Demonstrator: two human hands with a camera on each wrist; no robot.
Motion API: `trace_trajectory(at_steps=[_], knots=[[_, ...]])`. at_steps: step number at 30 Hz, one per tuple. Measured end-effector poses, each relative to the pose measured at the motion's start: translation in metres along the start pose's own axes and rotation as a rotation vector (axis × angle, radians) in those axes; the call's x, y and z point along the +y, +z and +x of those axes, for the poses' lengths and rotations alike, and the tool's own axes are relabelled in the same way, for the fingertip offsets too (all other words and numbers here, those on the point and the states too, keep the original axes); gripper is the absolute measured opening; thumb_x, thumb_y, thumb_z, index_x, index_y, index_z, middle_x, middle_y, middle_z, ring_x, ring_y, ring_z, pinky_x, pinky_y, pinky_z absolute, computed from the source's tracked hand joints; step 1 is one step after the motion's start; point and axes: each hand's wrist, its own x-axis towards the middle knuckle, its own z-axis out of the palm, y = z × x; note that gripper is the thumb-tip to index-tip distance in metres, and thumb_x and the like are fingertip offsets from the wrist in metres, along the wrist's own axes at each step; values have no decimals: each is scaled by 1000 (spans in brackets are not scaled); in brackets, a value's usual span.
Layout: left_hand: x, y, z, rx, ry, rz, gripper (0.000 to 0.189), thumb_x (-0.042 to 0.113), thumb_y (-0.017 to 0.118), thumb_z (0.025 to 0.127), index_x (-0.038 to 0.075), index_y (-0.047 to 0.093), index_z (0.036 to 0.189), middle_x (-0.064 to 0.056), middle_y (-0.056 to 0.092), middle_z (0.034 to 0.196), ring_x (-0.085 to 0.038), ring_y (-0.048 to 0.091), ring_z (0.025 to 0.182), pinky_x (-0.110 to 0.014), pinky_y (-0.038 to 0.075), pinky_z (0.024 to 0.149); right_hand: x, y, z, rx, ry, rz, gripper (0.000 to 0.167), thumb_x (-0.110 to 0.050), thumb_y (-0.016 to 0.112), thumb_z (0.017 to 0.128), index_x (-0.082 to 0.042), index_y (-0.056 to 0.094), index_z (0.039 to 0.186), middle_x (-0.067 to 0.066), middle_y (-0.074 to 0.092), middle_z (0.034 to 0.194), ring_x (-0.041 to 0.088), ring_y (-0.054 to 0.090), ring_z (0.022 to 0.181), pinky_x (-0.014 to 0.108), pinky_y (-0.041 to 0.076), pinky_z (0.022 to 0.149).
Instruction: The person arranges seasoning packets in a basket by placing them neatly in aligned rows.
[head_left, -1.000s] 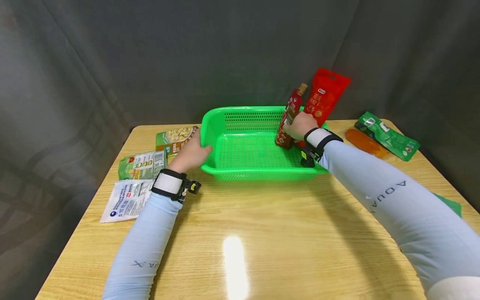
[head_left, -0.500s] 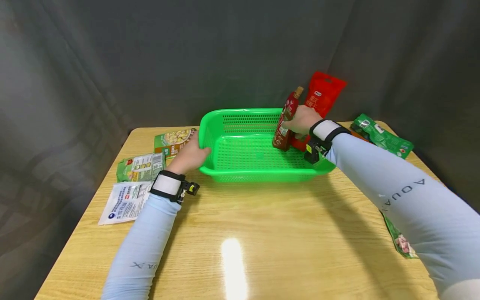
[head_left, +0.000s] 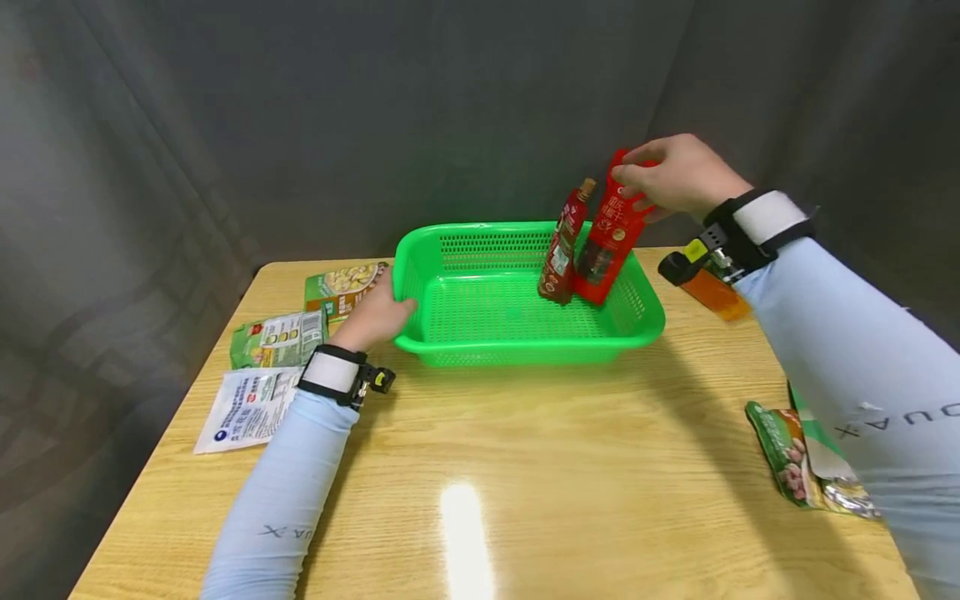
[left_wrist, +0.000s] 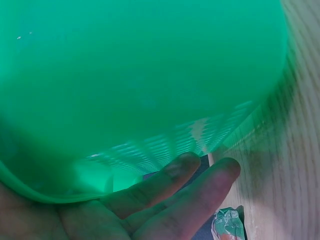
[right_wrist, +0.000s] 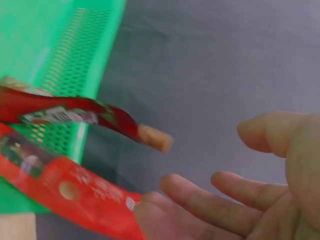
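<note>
At the back of the table a green plastic basket (head_left: 525, 345) stands with its left rim in my left hand (head_left: 371, 315). The thumb lies over the rim and the fingers run along the outer wall (left_wrist: 150, 75). Inside, near the right end, a dark red spouted pouch (head_left: 561, 254) with a tan cap leans upright. Just right of it stands a tall red packet (head_left: 609, 237), its top above the rim. My right hand (head_left: 684, 175) is at that packet's top, partly covering it. In the right wrist view the thumb and fingers (right_wrist: 220, 210) are spread apart, gripping nothing.
Left of the basket lie a green-and-orange food packet (head_left: 347, 287), a green packet (head_left: 277, 340) and a white bag (head_left: 251, 407). Right of it are an orange packet (head_left: 718, 296) and green packets (head_left: 783, 457), partly under the right sleeve. A dark curtain (head_left: 480, 108) hangs behind.
My right hand has let go of the spouted pouch and the red packet and risen to the right. Both now lean in the basket. The left hand stays on the rim.
</note>
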Motion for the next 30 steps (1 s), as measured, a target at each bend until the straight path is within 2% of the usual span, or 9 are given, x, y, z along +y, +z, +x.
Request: trace_trajectory(at_steps=[5,12,16,22,27,30], knots=[[-1,0,1,-1,13,-7,72,16,48,101,4,5,158,-28,42,143,-41,48,123,-56,41,100,26,-3,-15,114,32,80,72,-49,49,100,-6,32,155,24,54,136,32,61,104,25,56,68],[-3,-3,-1,0,-2,18,74,20,48,102,6,4,159,-27,35,151,-42,40,132,-57,36,105,73,27,-32,189,65,141,71,-49,49,100,-5,34,154,26,51,139,39,58,111,23,54,68],[-6,-6,-2,0,-10,24,74,20,48,102,5,3,159,-27,31,153,-42,35,136,-57,32,108,94,49,-38,172,71,203,70,-49,48,100,-3,37,152,26,52,136,38,58,111,22,54,72],[-9,-11,-6,3,-32,56,77,25,47,102,4,-1,159,-26,21,158,-41,25,142,-56,25,112,114,74,-37,72,86,267,70,-46,46,102,2,33,152,28,46,141,44,53,119,35,55,84],[-11,-15,-9,11,-21,53,74,23,47,103,5,3,159,-26,31,153,-41,36,136,-56,33,107,123,72,-35,29,97,243,70,-45,45,103,4,33,151,31,44,141,47,51,120,41,54,86],[-12,-17,-10,17,-24,68,74,23,47,103,5,2,159,-26,30,154,-41,35,136,-56,33,107,132,60,-33,14,100,177,69,-46,42,103,4,36,149,31,45,138,46,54,115,36,56,79]])
